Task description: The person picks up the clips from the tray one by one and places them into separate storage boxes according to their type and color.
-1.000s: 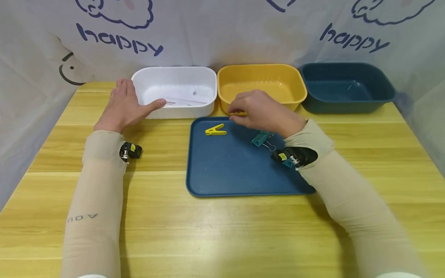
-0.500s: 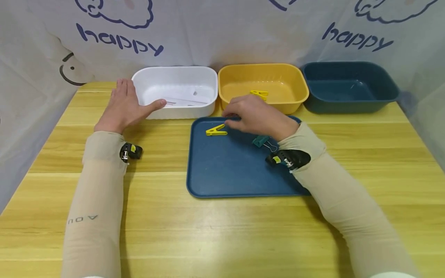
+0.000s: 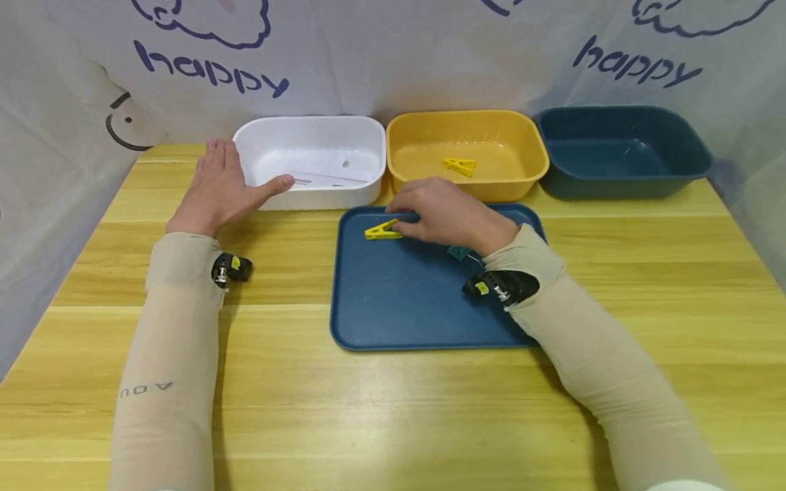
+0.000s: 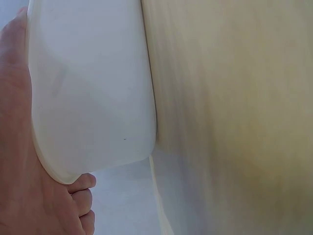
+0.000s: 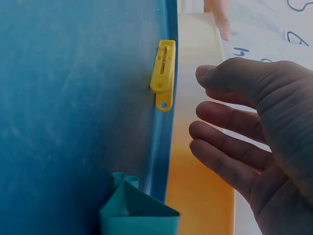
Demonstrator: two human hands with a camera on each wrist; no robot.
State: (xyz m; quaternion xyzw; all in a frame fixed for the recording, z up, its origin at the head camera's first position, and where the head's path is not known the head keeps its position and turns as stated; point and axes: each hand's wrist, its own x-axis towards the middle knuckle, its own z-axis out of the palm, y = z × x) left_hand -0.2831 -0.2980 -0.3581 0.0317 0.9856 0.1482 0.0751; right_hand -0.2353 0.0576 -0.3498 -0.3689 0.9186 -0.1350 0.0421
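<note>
My left hand (image 3: 215,187) rests against the left end of the white bin (image 3: 316,199), fingers straight and thumb stretched over the front rim. In the left wrist view the palm lies along that bin's rim (image 4: 36,132). My right hand (image 3: 445,215) is over the back of the blue tray (image 3: 393,300), holding nothing, its thumb and fingers apart. Just left of its fingertips lies a yellow clothespin (image 3: 379,231), also in the right wrist view (image 5: 163,73). A teal binder clip (image 3: 457,253) is partly hidden beneath the right wrist. Another yellow clothespin (image 3: 460,166) lies in the yellow bin (image 3: 405,179).
A dark teal bin (image 3: 623,189) stands right of the yellow one, all three bins in a row along the back. Thin items (image 3: 331,180) lie in the white bin. Behind the wooden table (image 3: 368,416) hangs a printed cloth (image 3: 393,54).
A yellow clothespin has dropped from my right hand into the yellow bin. That hand has moved left and toward the body, closer to the clothespin on the tray. The left hand stays put.
</note>
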